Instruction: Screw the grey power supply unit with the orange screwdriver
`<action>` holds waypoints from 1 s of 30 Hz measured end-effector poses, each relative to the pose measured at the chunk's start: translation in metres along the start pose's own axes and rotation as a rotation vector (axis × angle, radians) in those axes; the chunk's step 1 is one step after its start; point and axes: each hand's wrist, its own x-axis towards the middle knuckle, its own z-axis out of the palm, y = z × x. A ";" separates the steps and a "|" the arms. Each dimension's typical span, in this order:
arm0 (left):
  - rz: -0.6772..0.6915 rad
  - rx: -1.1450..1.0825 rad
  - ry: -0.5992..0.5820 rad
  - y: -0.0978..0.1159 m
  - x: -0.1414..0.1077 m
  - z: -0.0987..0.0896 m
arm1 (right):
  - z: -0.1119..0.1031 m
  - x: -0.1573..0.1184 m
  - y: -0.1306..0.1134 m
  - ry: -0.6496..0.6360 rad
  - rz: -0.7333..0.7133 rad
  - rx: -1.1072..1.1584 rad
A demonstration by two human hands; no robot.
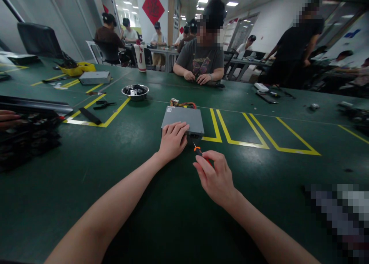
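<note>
A grey metal box [183,117] with a cable bundle [184,103] at its far side lies on the green table [161,225]. My left hand [173,140] rests on its near left part, fingers over the top face and thumb at the near edge. Between the fingers of my right hand [215,173] is a screwdriver [197,150] with a black and orange handle. Its thin tip points at the near side of the box, close to a dark socket; whether it touches cannot be made out.
A steel bowl [135,92] holds small parts beyond the box, to the left. Further left are black parts [90,116], another grey box [95,78] and a yellow tray [77,68]. A person [201,56] sits opposite. Dark hardware [29,133] stands at the left edge.
</note>
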 end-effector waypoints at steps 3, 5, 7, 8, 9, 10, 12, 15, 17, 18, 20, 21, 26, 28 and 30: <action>0.005 -0.001 -0.006 0.000 0.000 0.000 | 0.001 -0.004 -0.001 -0.045 -0.063 0.085; 0.005 0.001 -0.007 0.000 0.000 0.000 | 0.003 -0.007 0.000 -0.066 -0.093 0.125; 0.003 0.002 -0.005 0.000 0.000 0.000 | 0.005 -0.007 0.002 -0.046 -0.074 0.121; 0.002 0.001 -0.004 0.000 0.001 0.000 | 0.006 -0.007 0.003 -0.021 -0.049 0.109; 0.001 0.000 -0.005 0.000 0.001 -0.001 | 0.007 -0.006 0.005 0.001 -0.026 0.095; 0.002 -0.001 -0.007 0.000 0.001 -0.001 | 0.008 -0.006 0.006 0.013 -0.012 0.083; 0.003 -0.004 -0.010 0.000 0.001 -0.001 | 0.007 -0.005 0.008 0.002 -0.027 0.069; -0.002 -0.005 -0.011 0.001 0.001 -0.001 | 0.006 -0.006 0.008 -0.042 -0.072 0.089; -0.006 -0.005 -0.007 0.001 0.001 0.000 | 0.005 -0.005 0.005 -0.041 -0.061 0.124; -0.007 -0.005 -0.005 0.001 0.001 0.000 | 0.004 -0.004 0.004 -0.042 -0.055 0.134; -0.006 -0.003 -0.003 0.001 0.001 0.000 | 0.003 -0.003 0.003 -0.046 -0.051 0.114; -0.005 -0.002 -0.001 0.001 0.001 0.000 | 0.003 -0.003 0.003 -0.046 -0.056 0.092; -0.002 -0.001 -0.001 0.001 0.001 -0.001 | 0.006 -0.008 0.008 -0.031 -0.066 0.071; -0.003 -0.002 -0.003 0.002 0.001 -0.001 | 0.007 -0.010 0.009 -0.030 -0.048 0.087; -0.005 -0.002 -0.004 0.002 0.001 0.000 | 0.008 -0.009 0.009 -0.035 -0.039 0.097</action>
